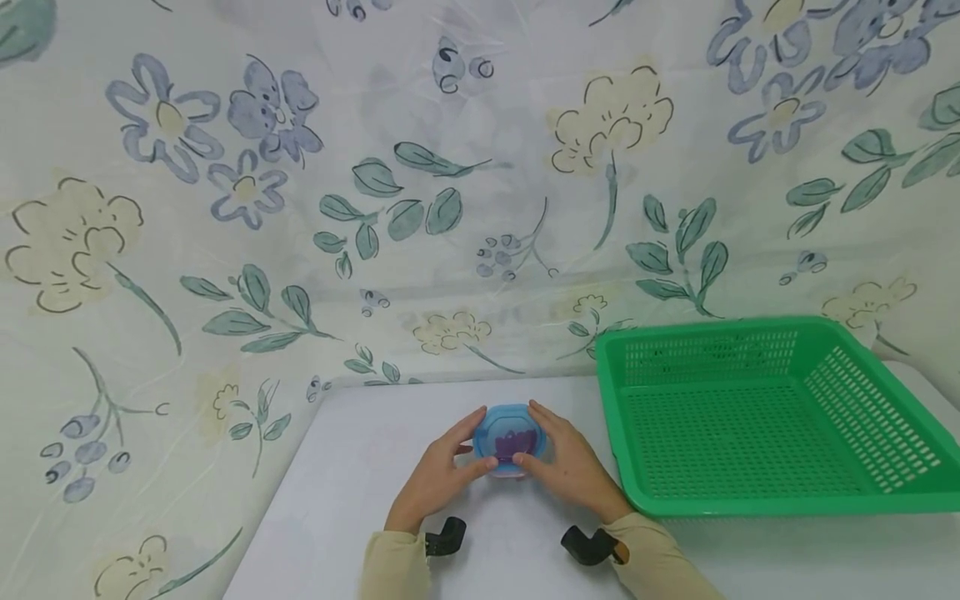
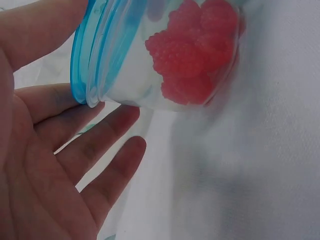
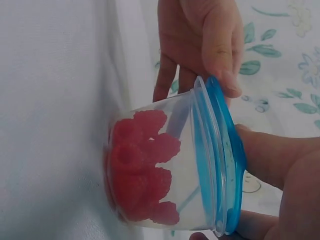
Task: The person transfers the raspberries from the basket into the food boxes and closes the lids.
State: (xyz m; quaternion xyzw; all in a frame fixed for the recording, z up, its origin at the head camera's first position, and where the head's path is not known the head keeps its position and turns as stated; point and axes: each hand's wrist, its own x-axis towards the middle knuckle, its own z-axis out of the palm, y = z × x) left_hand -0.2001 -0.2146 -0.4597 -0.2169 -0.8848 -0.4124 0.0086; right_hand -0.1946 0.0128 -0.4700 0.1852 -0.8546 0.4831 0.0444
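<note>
A small clear plastic food container (image 3: 192,175) stands on the white table, with red raspberries (image 3: 135,165) inside. Its blue lid (image 1: 510,421) lies on top; whether every edge is snapped down I cannot tell. My left hand (image 1: 442,471) holds the lid's left side, thumb at the near edge and forefinger at the far edge. In the left wrist view its other fingers spread beside the container wall. On the opposite side my right hand (image 1: 570,462) grips the lid's rim, its thumb on top. Through the lid the raspberries look purple in the head view.
A green plastic basket (image 1: 626,450) with perforated walls stands on the table to the right, close to the right forearm. Behind the white table (image 1: 337,467) hangs a flower-patterned cloth (image 1: 480,192). Black wrist mounts (image 1: 588,546) sit at both cuffs.
</note>
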